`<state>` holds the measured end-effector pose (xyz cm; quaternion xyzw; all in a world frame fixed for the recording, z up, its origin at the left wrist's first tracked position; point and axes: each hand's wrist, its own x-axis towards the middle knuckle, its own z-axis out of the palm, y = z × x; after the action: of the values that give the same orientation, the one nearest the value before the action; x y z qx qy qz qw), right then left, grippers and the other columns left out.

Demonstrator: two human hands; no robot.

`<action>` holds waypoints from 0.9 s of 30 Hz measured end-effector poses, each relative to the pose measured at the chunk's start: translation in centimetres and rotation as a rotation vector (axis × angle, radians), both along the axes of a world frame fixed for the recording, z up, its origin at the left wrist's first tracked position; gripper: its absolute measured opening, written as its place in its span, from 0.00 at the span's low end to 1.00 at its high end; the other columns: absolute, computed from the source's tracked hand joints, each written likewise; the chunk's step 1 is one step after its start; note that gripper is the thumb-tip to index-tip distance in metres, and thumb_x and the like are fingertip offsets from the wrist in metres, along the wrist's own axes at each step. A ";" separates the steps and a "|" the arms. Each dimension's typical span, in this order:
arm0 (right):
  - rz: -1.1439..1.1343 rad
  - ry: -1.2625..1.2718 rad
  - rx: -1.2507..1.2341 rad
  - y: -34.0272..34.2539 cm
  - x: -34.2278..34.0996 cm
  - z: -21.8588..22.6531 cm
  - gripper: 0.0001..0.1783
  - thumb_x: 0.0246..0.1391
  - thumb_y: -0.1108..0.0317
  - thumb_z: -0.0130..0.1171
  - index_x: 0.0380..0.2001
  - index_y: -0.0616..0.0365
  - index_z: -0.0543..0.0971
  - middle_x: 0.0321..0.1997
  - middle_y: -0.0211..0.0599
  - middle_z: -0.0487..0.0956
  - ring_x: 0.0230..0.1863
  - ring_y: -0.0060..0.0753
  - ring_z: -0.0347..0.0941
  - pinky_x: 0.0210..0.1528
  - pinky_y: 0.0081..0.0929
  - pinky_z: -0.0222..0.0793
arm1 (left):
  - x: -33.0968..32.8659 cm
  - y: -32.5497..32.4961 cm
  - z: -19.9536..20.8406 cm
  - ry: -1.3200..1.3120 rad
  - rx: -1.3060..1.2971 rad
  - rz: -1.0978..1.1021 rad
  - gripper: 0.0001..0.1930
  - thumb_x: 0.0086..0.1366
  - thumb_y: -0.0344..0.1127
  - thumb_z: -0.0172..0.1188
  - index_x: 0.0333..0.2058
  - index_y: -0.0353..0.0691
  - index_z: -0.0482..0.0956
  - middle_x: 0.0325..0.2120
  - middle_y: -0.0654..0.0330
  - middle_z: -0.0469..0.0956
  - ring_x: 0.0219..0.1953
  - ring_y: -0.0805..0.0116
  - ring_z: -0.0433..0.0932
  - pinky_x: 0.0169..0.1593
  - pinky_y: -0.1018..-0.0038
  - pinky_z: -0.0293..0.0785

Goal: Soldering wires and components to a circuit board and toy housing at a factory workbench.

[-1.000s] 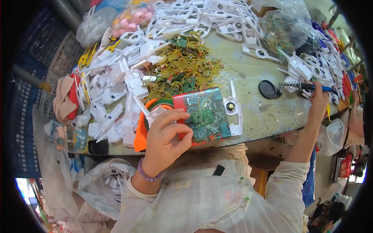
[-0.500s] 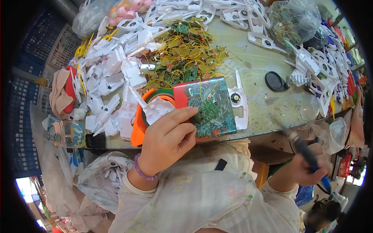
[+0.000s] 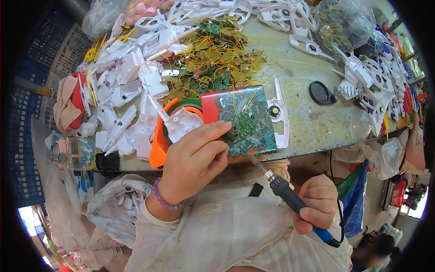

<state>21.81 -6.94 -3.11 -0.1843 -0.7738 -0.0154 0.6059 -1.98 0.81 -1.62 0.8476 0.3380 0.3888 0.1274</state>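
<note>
My left hand [image 3: 190, 158] reaches in from the left, its fingertips on the near left edge of a small green circuit board [image 3: 244, 126] with yellow wires. The board lies on a flat red and teal block [image 3: 212, 106] near the table's front edge. My right hand [image 3: 319, 197] is wrapped round a soldering iron [image 3: 286, 192] with a dark grip and blue end. The iron points up and left, its tip close to the block's near edge, below the board. A white plastic frame with a small round speaker [image 3: 280, 128] lies just right of the block.
An orange ring-shaped holder [image 3: 158, 152] with a white plastic shell [image 3: 183, 124] stands left of the block. Behind lies a heap of wired circuit boards [image 3: 213, 59]. White plastic parts [image 3: 122, 95] pile up on the left. A black round lid [image 3: 321, 93] and a metal spring [image 3: 350, 89] lie right.
My right hand has swung the soldering iron left from off to the right, bringing its tip close to the block. My left hand stays at the board.
</note>
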 end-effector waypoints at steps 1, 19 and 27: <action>0.005 0.000 -0.001 0.1 -0.1 -0.1 0.16 0.54 0.53 0.57 0.32 0.55 0.70 0.18 0.25 0.70 0.14 0.22 0.61 0.16 0.21 0.53 | 0.0 0.0 0.0 0.004 0.002 -0.005 0.09 0.44 0.22 0.63 0.25 0.36 0.72 0.40 0.56 0.77 0.40 0.59 0.78 0.39 0.70 0.77; -0.019 -0.029 -0.057 0.4 -0.7 -0.1 0.17 0.55 0.53 0.56 0.33 0.55 0.70 0.18 0.25 0.70 0.15 0.22 0.63 0.16 0.20 0.57 | -0.1 -0.3 0.0 0.037 -0.003 0.009 0.08 0.45 0.23 0.62 0.25 0.35 0.72 0.42 0.57 0.76 0.42 0.59 0.77 0.41 0.70 0.76; -0.016 -0.023 -0.013 0.8 -0.8 0.0 0.15 0.58 0.55 0.48 0.28 0.56 0.68 0.18 0.28 0.67 0.15 0.24 0.61 0.12 0.20 0.58 | -0.1 -0.3 0.2 0.053 -0.013 0.007 0.09 0.44 0.21 0.62 0.25 0.35 0.72 0.41 0.56 0.76 0.41 0.58 0.77 0.40 0.71 0.76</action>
<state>20.97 -6.12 -3.14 -0.1941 -0.7794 -0.0171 0.5954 -2.05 0.48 -1.46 0.8555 0.3469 0.3644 0.1225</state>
